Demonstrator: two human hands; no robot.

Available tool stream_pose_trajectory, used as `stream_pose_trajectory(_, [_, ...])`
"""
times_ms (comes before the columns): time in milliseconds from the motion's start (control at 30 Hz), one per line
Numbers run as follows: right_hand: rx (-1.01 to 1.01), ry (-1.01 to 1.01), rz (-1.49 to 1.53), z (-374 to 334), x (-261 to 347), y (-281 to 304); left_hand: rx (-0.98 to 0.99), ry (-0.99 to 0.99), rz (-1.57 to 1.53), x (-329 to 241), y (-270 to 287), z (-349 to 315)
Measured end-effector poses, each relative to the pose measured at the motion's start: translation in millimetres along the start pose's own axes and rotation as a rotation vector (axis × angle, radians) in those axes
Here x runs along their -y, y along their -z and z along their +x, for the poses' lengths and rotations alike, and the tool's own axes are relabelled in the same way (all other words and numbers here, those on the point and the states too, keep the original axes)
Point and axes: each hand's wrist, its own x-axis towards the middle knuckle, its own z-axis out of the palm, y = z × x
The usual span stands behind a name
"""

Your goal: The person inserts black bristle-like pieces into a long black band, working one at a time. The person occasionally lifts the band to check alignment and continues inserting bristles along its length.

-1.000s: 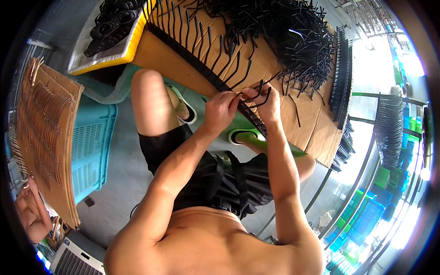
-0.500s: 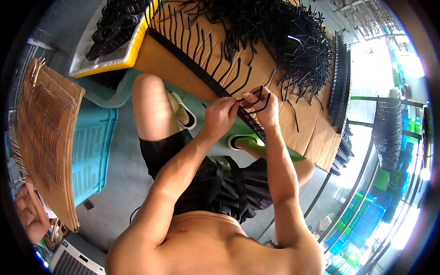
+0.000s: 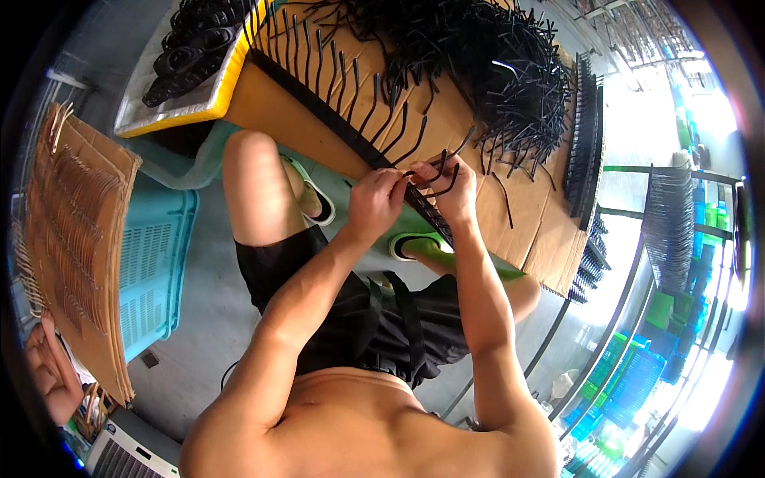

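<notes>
My right hand [image 3: 453,190] is closed round a few bent black rods [image 3: 451,180] that look like spectacle temples, their curved ends sticking out past the fingers. Close beside it, my left hand [image 3: 376,201] has thumb and fingertips pinched together; whatever lies between them is hidden. Both hands meet over the near end of a long black slotted strip [image 3: 335,123], which runs diagonally along the table's edge. A row of similar rods [image 3: 374,103] stands up from that strip, spaced apart, from its far end down toward my hands.
A big heap of black rods [image 3: 486,56] covers the back of the cardboard-topped table [image 3: 510,231]. Filled black strips [image 3: 586,135] line its right edge. At left stand a yellow-rimmed white box [image 3: 171,123] of black frames, a blue crate [image 3: 151,263] and cardboard sheets [image 3: 76,231]. Another person [image 3: 52,366] sits lower left.
The whole view has shifted slightly. My hands stay together at the strip, and the rods in my right hand are turned a little.
</notes>
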Motion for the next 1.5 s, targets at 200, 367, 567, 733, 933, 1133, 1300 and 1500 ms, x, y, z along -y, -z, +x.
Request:
stream_pose_trajectory(200, [0.139,0.310,-0.212,11,-4,4,-0.011,0.036,0.016,-2,-1,-3])
stream_pose_trajectory(367, [0.318,0.308,-0.247,22,-4,15,0.037,-0.007,0.023,5,-3,-5])
stream_pose_trajectory(567, [0.493,0.174,-0.095,40,-13,18,0.057,0.036,0.026,4,-1,-6])
stream_pose_trajectory(733, [0.664,0.017,0.312,38,-14,34,0.042,0.078,-0.008,3,-1,-4])
stream_pose_trajectory(933, [0.631,0.187,-0.053,0,5,36,0.052,0.145,-0.054,5,-4,-8])
stream_pose_trajectory(1133, [-0.031,0.248,-0.306,-26,-11,-12,0.149,0.091,-0.017,11,4,-12])
stream_pose_trajectory(1300, [-0.042,0.328,-0.390,-24,-3,-8,0.135,0.098,0.027,10,3,-10])
stream_pose_trajectory(1500, [0.089,0.065,-0.028,-28,-17,83,0.079,0.223,-0.059,7,-2,-7])
